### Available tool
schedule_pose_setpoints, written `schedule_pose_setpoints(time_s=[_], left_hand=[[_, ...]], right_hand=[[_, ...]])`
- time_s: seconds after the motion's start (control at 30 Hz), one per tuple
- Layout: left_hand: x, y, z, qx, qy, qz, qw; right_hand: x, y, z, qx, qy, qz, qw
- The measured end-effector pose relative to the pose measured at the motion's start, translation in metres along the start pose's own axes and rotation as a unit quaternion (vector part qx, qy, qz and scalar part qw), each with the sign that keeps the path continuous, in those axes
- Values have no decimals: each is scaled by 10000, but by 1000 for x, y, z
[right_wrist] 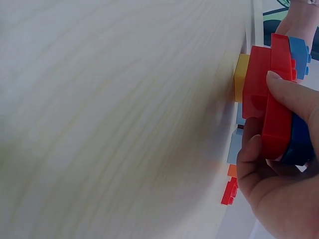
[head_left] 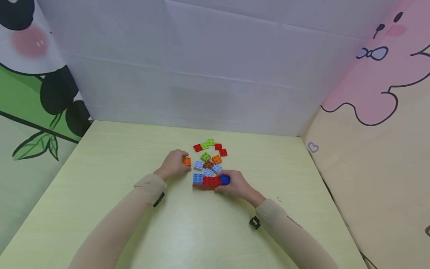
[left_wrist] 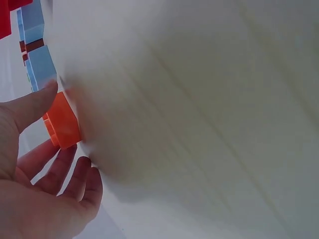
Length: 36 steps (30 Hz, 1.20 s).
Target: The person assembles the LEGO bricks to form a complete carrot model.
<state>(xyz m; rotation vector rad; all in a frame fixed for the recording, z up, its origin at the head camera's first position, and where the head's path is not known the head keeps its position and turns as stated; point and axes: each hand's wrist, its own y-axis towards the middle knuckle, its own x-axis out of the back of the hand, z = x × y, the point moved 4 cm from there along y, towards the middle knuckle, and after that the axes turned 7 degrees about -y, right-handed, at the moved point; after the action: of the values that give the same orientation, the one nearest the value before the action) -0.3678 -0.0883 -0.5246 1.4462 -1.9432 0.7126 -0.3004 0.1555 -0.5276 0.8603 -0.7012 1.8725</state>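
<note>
My left hand (head_left: 174,164) pinches an orange building brick (head_left: 186,161) between thumb and fingertips, left of the loose bricks. In the left wrist view the orange brick (left_wrist: 65,122) sits between the thumb and the index and middle fingertips. My right hand (head_left: 236,184) grips the right end of a joined block of bricks (head_left: 211,182). On top of that block are a light blue brick (head_left: 198,178) on the left, red in the middle and a dark blue brick (head_left: 225,179) on the right. A yellow brick (right_wrist: 241,78) shows underneath in the right wrist view.
Behind the block lie loose light blue bricks (head_left: 198,165), a brown brick (head_left: 208,164), an orange brick (head_left: 217,159) and a green brick (head_left: 205,157). Farther back are red pieces (head_left: 198,148) and green ones (head_left: 210,142). A pale wall (head_left: 201,97) borders the table's (head_left: 208,231) far edge.
</note>
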Motion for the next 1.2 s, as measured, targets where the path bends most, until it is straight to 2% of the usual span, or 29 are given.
schedule_pose_setpoints(time_s=[0.3, 0.5, 0.7, 0.9, 1.07, 1.2], left_hand=[[4, -1, 3, -138, -88, 103, 9998], [8, -6, -3, -46, -301, 138, 9994], [13, -15, -18, -287, -345, 23, 9990], [15, -24, -43, -577, -431, 35, 9974], [8, -34, -64, -974, -370, 186, 9944], [-2, -40, -76, -1209, -278, 334, 9917]], right_hand=[[1, -1, 2, 17, 7, -10, 10000], [1, -2, 4, 32, 6, -26, 10000], [0, -1, 3, -9, -84, -44, 10000], [0, 0, 2, -27, -98, -39, 9999], [1, 0, 4, -2, -141, -73, 9999], [1, -1, 5, 80, -137, -111, 9998]])
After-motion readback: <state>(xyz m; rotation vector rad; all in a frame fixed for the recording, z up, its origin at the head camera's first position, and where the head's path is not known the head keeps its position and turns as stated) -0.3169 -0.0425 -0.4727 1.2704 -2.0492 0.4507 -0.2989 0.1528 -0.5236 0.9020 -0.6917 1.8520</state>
